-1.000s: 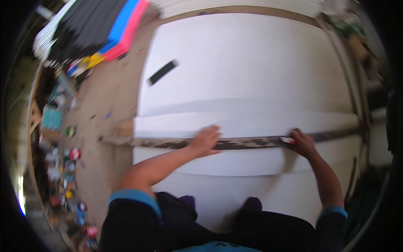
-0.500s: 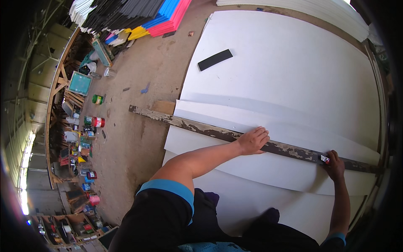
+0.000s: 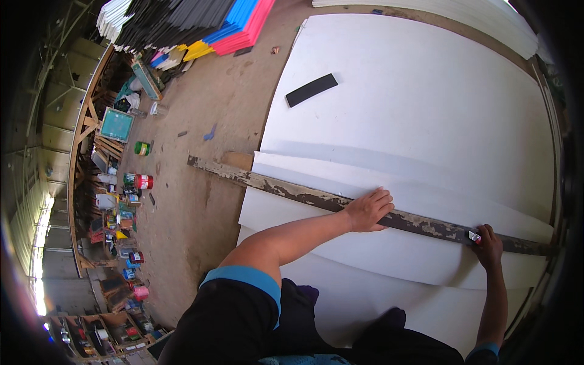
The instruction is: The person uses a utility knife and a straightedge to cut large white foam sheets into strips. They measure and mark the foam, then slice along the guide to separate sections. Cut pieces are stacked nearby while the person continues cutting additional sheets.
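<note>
A long flat bar [image 3: 286, 188] with brown, peeling paint lies across stacked white sheets [image 3: 413, 91]. My left hand [image 3: 370, 210] presses down on the middle of it, with the fingers bent close together over the bar. Farther right, my right hand [image 3: 488, 246] is closed round a small red and silver tool that looks like a cutter [image 3: 474, 237], held against the bar. Most of that tool is hidden in my fingers. Below the bar, the edges of several sheets overlap in steps.
A black rectangular strip [image 3: 311, 90] lies on the far part of the white sheets. Coloured sheets [image 3: 234, 30] are piled at the far left. Paint cans [image 3: 143, 182] and frames line the left wall. My feet [image 3: 392, 319] are on the near sheets.
The right hand and its cutter have shifted slightly to the right and nearer along the bar. My left hand stays pressed on the bar; the view has tilted a little.
</note>
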Demonstrator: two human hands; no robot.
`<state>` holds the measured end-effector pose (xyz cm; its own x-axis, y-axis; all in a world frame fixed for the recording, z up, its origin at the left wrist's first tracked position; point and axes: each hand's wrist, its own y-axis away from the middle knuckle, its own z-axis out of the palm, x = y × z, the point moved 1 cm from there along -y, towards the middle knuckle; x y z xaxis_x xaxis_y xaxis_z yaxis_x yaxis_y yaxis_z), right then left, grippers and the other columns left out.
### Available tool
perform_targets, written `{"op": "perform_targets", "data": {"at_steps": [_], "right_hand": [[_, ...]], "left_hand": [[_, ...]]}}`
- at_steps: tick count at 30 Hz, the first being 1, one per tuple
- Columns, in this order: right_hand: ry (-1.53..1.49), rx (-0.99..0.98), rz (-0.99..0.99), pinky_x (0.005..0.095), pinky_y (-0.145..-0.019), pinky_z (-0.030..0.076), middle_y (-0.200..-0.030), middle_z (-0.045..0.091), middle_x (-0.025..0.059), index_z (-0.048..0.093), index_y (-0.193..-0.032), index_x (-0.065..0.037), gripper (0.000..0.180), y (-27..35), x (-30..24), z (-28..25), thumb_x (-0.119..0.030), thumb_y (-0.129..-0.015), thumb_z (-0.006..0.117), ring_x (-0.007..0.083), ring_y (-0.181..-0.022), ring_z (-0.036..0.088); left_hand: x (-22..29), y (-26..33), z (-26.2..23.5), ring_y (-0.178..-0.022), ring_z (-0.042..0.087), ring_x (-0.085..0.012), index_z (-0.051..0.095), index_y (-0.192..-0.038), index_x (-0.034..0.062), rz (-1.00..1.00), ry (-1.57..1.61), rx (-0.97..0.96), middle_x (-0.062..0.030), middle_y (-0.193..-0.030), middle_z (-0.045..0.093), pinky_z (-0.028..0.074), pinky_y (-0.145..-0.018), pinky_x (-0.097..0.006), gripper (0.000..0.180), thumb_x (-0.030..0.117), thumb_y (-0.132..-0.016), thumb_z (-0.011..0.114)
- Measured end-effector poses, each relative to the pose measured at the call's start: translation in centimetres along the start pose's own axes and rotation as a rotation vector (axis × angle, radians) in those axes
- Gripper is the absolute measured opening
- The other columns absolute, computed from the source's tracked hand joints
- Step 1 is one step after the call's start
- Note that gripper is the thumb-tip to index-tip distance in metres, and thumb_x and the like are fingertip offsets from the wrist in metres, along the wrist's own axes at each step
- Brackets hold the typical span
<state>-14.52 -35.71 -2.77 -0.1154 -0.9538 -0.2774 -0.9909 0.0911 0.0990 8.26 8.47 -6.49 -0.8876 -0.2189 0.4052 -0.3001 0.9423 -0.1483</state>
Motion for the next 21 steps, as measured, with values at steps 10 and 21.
{"op": "perform_targets", "data": {"at_steps": [10, 21], "right_hand": [[-0.049, -0.085, 0.181, 0.0468, -0.078, 0.059, -0.127, 0.065, -0.0019, 0.059, -0.125, -0.025, 0.048, 0.3, 2.2, -2.4, -0.034, -0.083, 0.082, 0.0309, -0.104, 0.071], [-0.004, 0.008, 0.343, 0.0448, -0.075, 0.059, -0.139, 0.060, -0.0058, 0.059, -0.129, -0.022, 0.048, 3.0, 4.7, -2.1, -0.028, -0.086, 0.080, 0.0275, -0.097, 0.074]], "left_hand": [[-0.2, -1.0, 0.6, -0.153, 0.037, -0.0392, 0.060, -0.140, 0.0001, -0.110, -0.040, -0.132, -0.0213, -0.159, 0.048, 0.027, -0.125, -0.059, 0.081, 0.053, -0.083, 0.083], [-1.4, -0.3, 0.0, -0.153, 0.036, -0.0425, 0.062, -0.138, -0.0034, -0.101, -0.063, -0.199, -0.0252, -0.154, 0.052, 0.023, -0.125, -0.063, 0.082, 0.050, -0.080, 0.086]]}}
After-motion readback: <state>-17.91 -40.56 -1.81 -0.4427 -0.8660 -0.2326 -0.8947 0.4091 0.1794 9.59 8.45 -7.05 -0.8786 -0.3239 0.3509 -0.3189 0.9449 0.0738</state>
